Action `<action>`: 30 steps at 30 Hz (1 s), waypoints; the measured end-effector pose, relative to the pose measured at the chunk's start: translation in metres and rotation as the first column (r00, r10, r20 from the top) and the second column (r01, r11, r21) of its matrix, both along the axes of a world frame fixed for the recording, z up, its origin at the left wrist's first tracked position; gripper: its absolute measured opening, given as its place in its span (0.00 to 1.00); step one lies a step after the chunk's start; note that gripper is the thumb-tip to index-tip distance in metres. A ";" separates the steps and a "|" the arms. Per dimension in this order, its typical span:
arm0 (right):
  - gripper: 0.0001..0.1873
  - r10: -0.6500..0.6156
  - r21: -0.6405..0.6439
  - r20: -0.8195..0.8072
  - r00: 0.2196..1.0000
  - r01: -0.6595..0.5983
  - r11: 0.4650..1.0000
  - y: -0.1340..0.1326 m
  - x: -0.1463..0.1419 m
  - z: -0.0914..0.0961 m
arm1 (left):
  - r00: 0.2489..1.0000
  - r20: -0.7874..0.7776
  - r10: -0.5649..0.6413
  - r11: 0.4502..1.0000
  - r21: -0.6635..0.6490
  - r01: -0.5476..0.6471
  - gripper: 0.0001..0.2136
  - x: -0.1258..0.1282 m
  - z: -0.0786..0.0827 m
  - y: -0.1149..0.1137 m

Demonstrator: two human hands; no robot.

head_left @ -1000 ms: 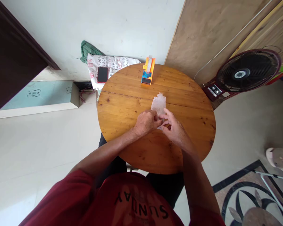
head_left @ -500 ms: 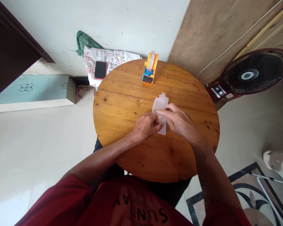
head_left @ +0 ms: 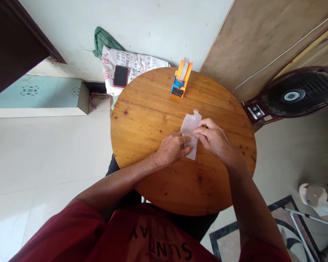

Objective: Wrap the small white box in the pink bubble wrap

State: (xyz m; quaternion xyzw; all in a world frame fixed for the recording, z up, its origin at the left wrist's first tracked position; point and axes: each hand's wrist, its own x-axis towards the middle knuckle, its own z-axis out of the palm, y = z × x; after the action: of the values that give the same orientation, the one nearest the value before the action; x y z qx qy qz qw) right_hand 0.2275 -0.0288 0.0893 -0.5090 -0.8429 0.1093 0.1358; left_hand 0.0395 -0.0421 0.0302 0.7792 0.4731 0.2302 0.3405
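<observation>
A small clear plastic packet [head_left: 190,128] lies on the round wooden table [head_left: 153,120]. My left hand [head_left: 171,147] rests on its near left part, fingers curled and pressing it down. My right hand [head_left: 215,138] grips the packet's right edge near the middle, fingers bent in a pinch. An orange and blue tape dispenser [head_left: 182,79] stands at the table's far edge, well beyond both hands.
A printed white sack [head_left: 131,65] with a dark phone [head_left: 120,76] on it lies behind the table by the wall. A floor fan [head_left: 295,94] stands at the right. A plywood board [head_left: 262,36] leans on the wall. A patterned rug [head_left: 262,233] lies at the lower right.
My right hand has slid from the packet's near end up along its right edge. The packet's far end has tilted slightly right. My left hand stays pressed on it.
</observation>
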 end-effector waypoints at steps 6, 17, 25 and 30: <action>0.14 0.066 -0.055 0.019 0.998 -0.065 0.996 0.014 -0.004 -0.015 | 1.000 -0.006 0.020 0.999 -0.026 -0.020 0.20 0.001 0.005 -0.001; 0.18 0.049 -0.102 -0.143 0.988 -0.064 0.993 0.024 0.008 -0.041 | 0.997 -0.066 -0.047 0.992 0.111 0.054 0.13 -0.002 0.002 -0.002; 0.20 -0.088 -0.117 -0.211 0.973 0.065 0.991 0.015 0.013 -0.052 | 0.997 -0.065 -0.041 0.996 0.082 0.046 0.13 -0.001 0.003 -0.001; 0.11 -0.224 -0.051 -0.298 0.928 0.219 0.974 0.015 0.014 -0.067 | 1.000 -0.014 -0.016 0.998 0.063 0.017 0.13 0.000 -0.003 0.000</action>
State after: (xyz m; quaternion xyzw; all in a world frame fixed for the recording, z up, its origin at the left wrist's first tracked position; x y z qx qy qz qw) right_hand 0.2412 -0.0138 0.0220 -0.5794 -0.7483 0.1767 0.2703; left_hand 0.0395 -0.0419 0.0275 0.7952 0.4613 0.2371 0.3143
